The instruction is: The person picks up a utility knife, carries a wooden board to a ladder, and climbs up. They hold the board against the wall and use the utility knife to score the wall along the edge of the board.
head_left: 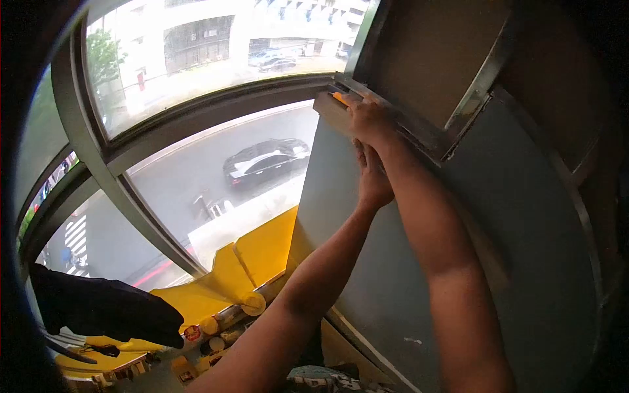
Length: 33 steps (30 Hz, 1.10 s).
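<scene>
At the grey wall panel [458, 249], the left hand [373, 177] lies flat and open against it, seemingly bracing. Above, the right hand [368, 121] closes on a pale rectangular block with orange edge [333, 108], pressed along the panel's upper metal frame [419, 131].

Small orange-edged tool [339, 99] and tan strip [333, 112], pressed flat along the grey panel's [406, 262] upper edge.

The wall panel [393, 262] looks like smooth, matt grey-blue painted board. The strip [331, 111] under the right hand [370, 121] seems pale, matt, wood-like. The window frame [131, 190] is dull grey metal around clear glossy glass [216, 177]. Yellow sheeting [262, 245] below appears smooth, slightly shiny plastic.
</scene>
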Tool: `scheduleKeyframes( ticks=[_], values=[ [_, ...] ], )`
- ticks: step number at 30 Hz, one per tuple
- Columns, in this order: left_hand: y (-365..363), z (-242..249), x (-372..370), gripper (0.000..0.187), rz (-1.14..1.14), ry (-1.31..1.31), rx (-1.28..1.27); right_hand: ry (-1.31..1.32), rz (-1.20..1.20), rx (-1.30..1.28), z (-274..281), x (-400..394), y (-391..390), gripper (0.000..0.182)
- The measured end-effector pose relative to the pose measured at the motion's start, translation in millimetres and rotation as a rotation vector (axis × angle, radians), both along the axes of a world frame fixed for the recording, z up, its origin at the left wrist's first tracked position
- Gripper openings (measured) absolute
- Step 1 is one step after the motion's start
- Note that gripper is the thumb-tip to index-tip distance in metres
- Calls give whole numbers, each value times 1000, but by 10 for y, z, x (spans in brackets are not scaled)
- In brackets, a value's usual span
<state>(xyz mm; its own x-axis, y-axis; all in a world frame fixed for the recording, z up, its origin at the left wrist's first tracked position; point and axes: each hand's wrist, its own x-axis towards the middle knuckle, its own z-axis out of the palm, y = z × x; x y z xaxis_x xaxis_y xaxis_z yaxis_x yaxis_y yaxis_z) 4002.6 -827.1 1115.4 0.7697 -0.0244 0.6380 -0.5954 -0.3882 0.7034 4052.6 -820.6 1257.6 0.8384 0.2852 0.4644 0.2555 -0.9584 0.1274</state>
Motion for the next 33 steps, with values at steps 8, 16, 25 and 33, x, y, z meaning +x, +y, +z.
scheduleKeyframes(
  ticks=[8,16,25,33],
  values=[
    [29,-11,-13,113,-54,52,38,8,2,21,36,65,88,43],
    [26,-39,8,138,-55,51,-125,76,-150,-160,235,-555,58,44],
    [104,153,-203,162,-142,176,-288,104,-187,-120,81,-2112,-1006,52],
    [87,152,-173,166,-143,190,-299,151,-373,-330,203,-2948,-1161,45]
  ],
)
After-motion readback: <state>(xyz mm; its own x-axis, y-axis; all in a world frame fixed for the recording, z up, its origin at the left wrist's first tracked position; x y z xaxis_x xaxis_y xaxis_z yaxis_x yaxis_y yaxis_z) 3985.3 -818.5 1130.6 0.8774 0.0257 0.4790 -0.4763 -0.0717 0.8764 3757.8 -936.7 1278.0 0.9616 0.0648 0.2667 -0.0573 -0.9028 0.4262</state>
